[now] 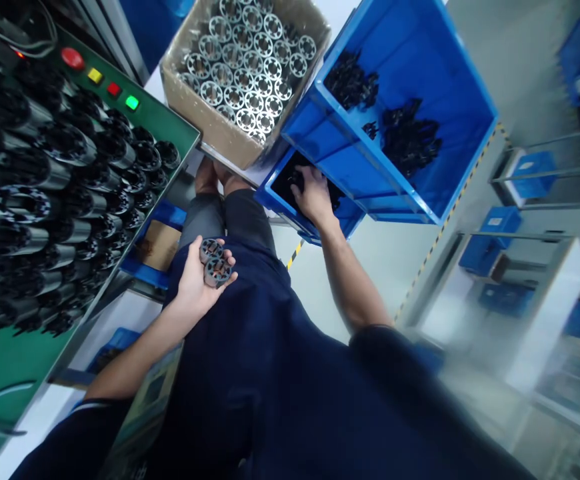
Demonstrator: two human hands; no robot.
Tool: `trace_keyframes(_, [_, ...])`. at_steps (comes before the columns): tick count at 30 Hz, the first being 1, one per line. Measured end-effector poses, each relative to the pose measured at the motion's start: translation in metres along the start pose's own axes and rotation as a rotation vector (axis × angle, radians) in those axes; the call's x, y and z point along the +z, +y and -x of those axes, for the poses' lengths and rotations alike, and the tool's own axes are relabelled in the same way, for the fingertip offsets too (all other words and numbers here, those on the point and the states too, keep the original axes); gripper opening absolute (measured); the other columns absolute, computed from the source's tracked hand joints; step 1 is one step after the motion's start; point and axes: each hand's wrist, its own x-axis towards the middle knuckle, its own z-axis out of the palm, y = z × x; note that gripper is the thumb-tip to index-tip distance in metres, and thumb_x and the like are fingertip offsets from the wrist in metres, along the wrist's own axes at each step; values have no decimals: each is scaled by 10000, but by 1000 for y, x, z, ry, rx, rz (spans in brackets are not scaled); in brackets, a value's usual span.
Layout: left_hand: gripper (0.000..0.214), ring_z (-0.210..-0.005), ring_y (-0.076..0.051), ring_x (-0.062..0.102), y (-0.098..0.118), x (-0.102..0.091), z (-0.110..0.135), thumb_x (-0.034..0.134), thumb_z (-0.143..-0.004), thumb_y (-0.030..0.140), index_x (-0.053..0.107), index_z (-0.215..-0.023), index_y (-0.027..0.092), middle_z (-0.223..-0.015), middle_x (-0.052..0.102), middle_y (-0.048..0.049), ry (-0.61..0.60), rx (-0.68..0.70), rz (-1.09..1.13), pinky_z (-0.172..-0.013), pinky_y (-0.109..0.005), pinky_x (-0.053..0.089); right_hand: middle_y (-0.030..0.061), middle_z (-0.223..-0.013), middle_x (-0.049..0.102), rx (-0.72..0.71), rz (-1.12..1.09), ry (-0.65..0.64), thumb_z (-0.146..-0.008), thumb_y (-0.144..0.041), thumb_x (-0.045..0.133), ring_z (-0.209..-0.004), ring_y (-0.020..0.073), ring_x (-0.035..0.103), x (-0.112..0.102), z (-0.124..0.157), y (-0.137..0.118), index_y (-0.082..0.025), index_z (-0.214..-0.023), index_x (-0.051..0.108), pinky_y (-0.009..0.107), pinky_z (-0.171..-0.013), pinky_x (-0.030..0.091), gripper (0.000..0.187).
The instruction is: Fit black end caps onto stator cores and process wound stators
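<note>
Two round, slotted stator cores point(218, 271) lie side by side in my left hand point(197, 283), whose fingers curl round them in front of my lap. My right hand point(313, 195) reaches down into a small blue bin point(275, 193) of black parts. Its fingers are bent around something dark, which I cannot make out against the bin's dark contents. A cardboard box point(210, 133) lined with clear plastic holds many metal stator cores point(254, 60) standing in rows.
A large blue crate point(445, 80) with black plastic parts point(410, 137) stands above the small bin. To the left, a green-topped bench point(170, 123) carries rows of black-and-metal cores point(70, 143) and lit buttons point(131, 102). Blurred shelves point(520, 320) with blue bins lie to the right.
</note>
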Motion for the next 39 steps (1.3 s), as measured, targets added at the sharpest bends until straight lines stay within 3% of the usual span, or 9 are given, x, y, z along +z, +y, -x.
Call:
trace_keyframes(7, [425,-577,-149,698,4,-14,-1,458,-1260,532,682,-1131,196,-835,714,-36,-96,28,42,-384,-163,405,186,-1670,721,-5,87,-46,-896,-164,704,-1501,432,705,26,-40,31,-211,-1615,688,690,-1329,585,721])
trace_keyframes(14, [425,-579,-124,645,-1,-40,1,441,-1263,571,664,-1145,228,-823,677,-8,-127,169,48,-400,-152,358,150,-1406,854,-13,43,7,-1003,-304,678,-1256,367,817,19,-2,45,-199,-1665,684,580,-1212,667,670])
trace_keyframes(19, [407,-583,-135,642,-6,-50,6,450,-1257,571,665,-1149,243,-803,662,-1,-178,270,-12,-397,-164,356,221,-1381,836,14,6,104,-1145,-521,577,-1298,396,800,13,17,48,-181,-1388,817,599,-1252,629,482])
trace_keyframes(22, [344,-579,-151,645,-9,-53,13,555,-1218,591,672,-1166,272,-797,671,7,-265,359,-95,-392,-181,360,243,-1358,833,-20,-50,173,-1184,-588,489,-1306,395,800,3,28,37,-174,-1295,847,574,-1253,639,558])
trace_keyframes(27, [357,-599,-174,692,-12,-47,30,734,-1135,614,724,-1158,258,-805,735,-12,-502,571,-168,-455,-229,470,124,-1247,836,-214,-356,276,-1194,-694,540,-956,259,850,-20,85,-30,-219,-1627,710,426,-883,747,665])
trace_keyframes(30, [510,-561,-167,689,-11,-38,42,802,-1074,736,736,-1119,233,-734,728,-6,-682,728,-213,-541,-259,575,29,-1137,852,-589,-630,255,-1174,-504,734,-866,180,839,-40,132,-99,-294,-1485,779,314,-750,710,377])
trace_keyframes(32, [582,-538,-171,697,-9,-34,48,741,-1086,807,743,-1158,230,-747,738,-8,-742,801,-235,-530,-269,593,49,-1188,884,-763,-620,192,-1129,-386,824,-983,190,853,-53,155,-142,-271,-1332,869,323,-835,728,238])
trace_keyframes(35, [573,-565,-202,753,-5,-37,55,620,-1156,774,760,-1310,240,-832,770,-24,-767,830,-298,-512,-300,621,27,-1090,869,-832,-543,122,-1076,-348,906,-917,174,819,-63,168,-187,-318,-1281,902,330,-850,724,208])
trace_keyframes(39, [547,-610,-202,792,8,-43,60,556,-1190,762,763,-1377,291,-871,781,-2,-749,864,-385,-557,-305,657,-7,-961,829,-826,-531,65,-1100,-300,862,-758,162,757,-56,160,-208,-363,-1253,878,333,-702,664,167])
